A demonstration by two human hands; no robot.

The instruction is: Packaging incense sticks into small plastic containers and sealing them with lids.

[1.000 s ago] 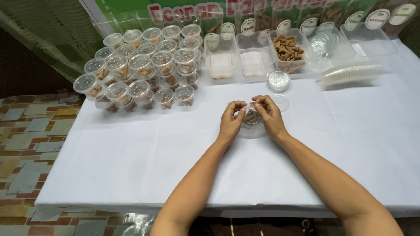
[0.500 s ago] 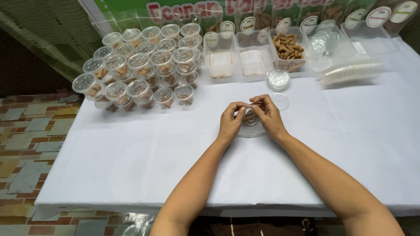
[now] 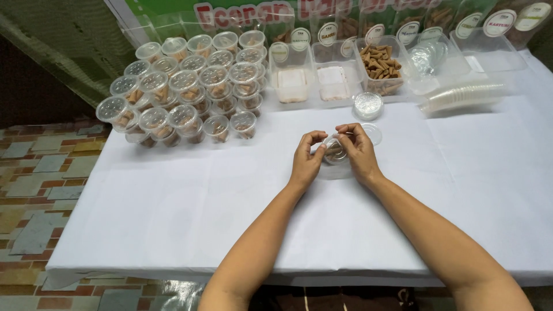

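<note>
Head view looks down on a table covered in white cloth [image 3: 173,219], where both hands meet over a small clear plastic cup with brown snack pieces inside [image 3: 334,151]. That cup stands on the cloth between the two hands, its rim framed by the fingertips. The left hand [image 3: 305,161] curls around the cup's left side, thumb and forefinger pinched close at the rim. The right hand [image 3: 358,152] wraps the right side, its fingers bent narrowly over the top edge, touching the lid area; whether a lid is fully seated cannot be told. Just behind the right hand lies a round clear plastic lid [image 3: 372,132] flat on the cloth, and beyond it a short stack of clear lids [image 3: 368,105]. Farther left stands a cluster of lidded clear cups filled with snacks [image 3: 184,92]. At the back sits a clear rectangular tub of brown stick snacks [image 3: 381,66], and to the right a lying stack of empty clear cups [image 3: 464,95]
</note>
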